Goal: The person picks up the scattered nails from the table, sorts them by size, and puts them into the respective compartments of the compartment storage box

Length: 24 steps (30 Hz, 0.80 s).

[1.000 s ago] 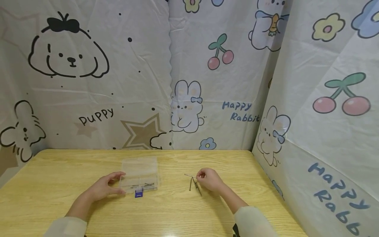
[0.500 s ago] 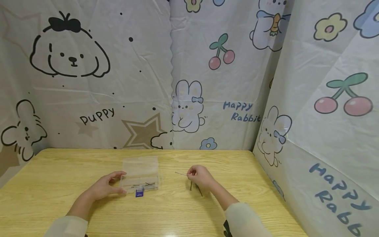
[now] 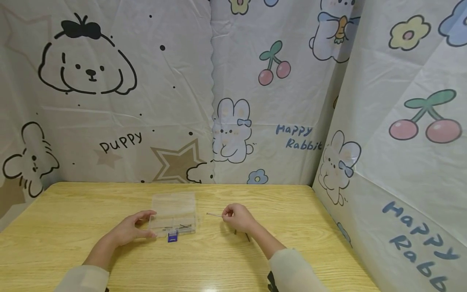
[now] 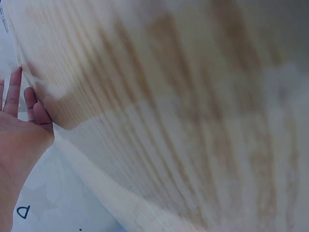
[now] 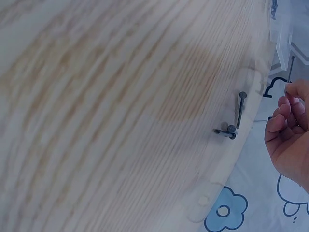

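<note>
On the table a clear plastic box lies with its lid folded back, a blue latch at its front. Several thin dark nails lie inside. My left hand holds the box's left side between thumb and fingers. Right of the box, my right hand pinches one nail near one end, its head pointing left toward the box. In the right wrist view, that nail sticks out past the fingertips. More nails lie on the table, partly hidden under the right hand in the head view.
The wood-grain table ends at a printed cloth hanging behind. Another printed cloth hangs along the right side.
My right hand has moved left toward the box with the nail, away from the nails on the table. My left hand stays at the box.
</note>
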Each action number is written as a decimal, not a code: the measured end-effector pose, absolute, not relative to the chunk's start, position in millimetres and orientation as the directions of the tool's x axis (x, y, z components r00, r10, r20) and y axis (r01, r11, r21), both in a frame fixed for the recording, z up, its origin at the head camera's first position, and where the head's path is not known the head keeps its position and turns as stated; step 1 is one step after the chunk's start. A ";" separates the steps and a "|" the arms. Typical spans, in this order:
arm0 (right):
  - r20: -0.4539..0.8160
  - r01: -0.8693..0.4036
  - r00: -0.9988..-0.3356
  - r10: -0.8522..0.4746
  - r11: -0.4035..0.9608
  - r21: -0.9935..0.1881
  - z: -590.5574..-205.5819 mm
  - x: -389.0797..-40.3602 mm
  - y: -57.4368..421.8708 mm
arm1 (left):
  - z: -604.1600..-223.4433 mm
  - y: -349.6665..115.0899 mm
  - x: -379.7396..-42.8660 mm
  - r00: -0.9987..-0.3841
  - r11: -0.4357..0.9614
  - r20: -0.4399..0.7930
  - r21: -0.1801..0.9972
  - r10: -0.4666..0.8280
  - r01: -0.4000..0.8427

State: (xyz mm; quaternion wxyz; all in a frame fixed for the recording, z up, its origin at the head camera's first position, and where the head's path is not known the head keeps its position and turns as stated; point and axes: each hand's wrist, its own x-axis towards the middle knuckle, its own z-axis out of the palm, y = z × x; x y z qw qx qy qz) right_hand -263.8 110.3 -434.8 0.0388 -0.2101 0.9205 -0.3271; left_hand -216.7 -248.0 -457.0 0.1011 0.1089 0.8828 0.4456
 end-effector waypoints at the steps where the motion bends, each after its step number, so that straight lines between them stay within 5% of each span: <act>1: 0.069 -0.367 -0.907 -0.416 0.696 -0.618 -435.1 -263.9 109.1 | -457.4 -248.1 -216.7 -0.954 0.581 -0.078 0.807 0.288 0.109; 24: 0.049 -0.384 -0.889 -0.456 0.681 -0.624 -425.9 -262.1 85.1 | -458.6 -248.3 -216.6 -0.958 0.584 -0.072 0.805 0.277 0.108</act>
